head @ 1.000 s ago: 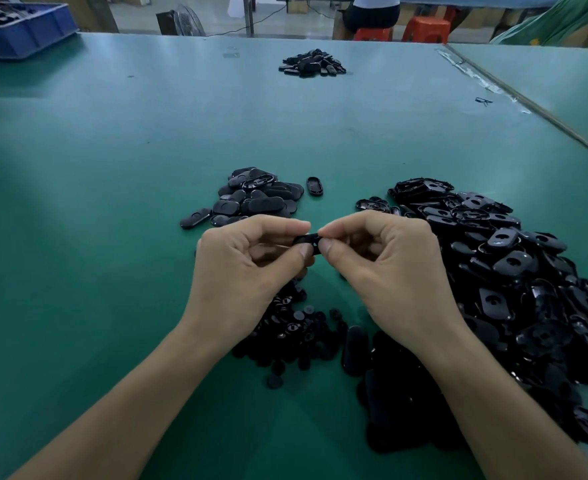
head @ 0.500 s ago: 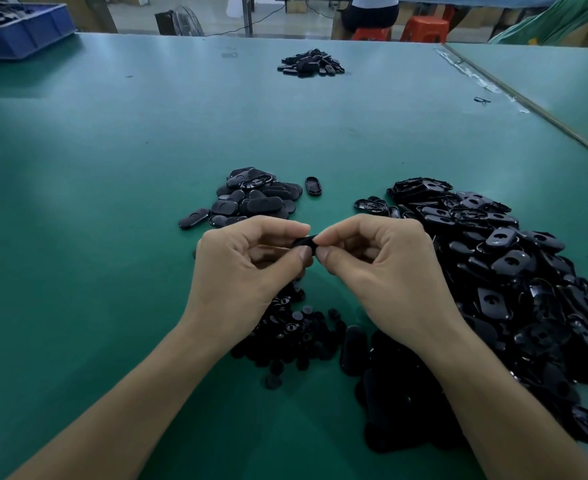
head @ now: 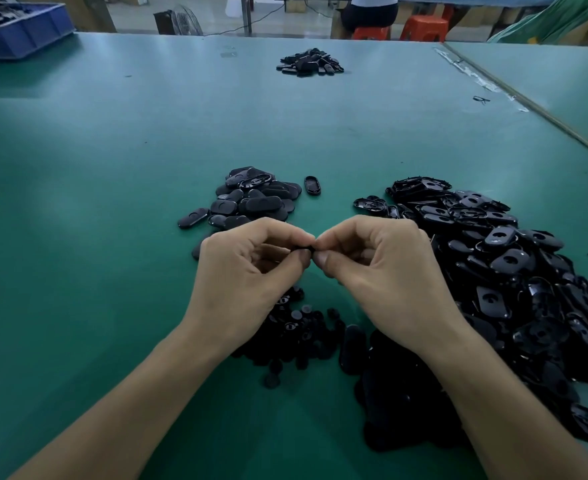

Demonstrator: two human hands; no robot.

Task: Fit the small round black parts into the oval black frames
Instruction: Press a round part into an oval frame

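Observation:
My left hand [head: 247, 271] and my right hand [head: 379, 268] meet at the middle of the green table, fingertips together. Between them they pinch one small black oval frame [head: 303, 250], mostly hidden by the fingers; whether a round part sits in it cannot be told. Under my left wrist lies a heap of small round black parts [head: 299, 334]. A big pile of oval black frames [head: 514, 271] spreads to the right. A smaller pile of closed oval pieces [head: 251, 202] lies just beyond my hands, with one single oval piece [head: 312, 185] beside it.
Another small pile of black parts [head: 308, 63] sits far back on the green table [head: 112, 168]. A blue bin [head: 19, 32] stands at the back left corner. A seam to a second table [head: 534, 109] runs along the right. Orange stools and a seated person are beyond.
The hands have stayed in place; the fingertips have closed in tighter, so less of the pinched black frame shows than before.

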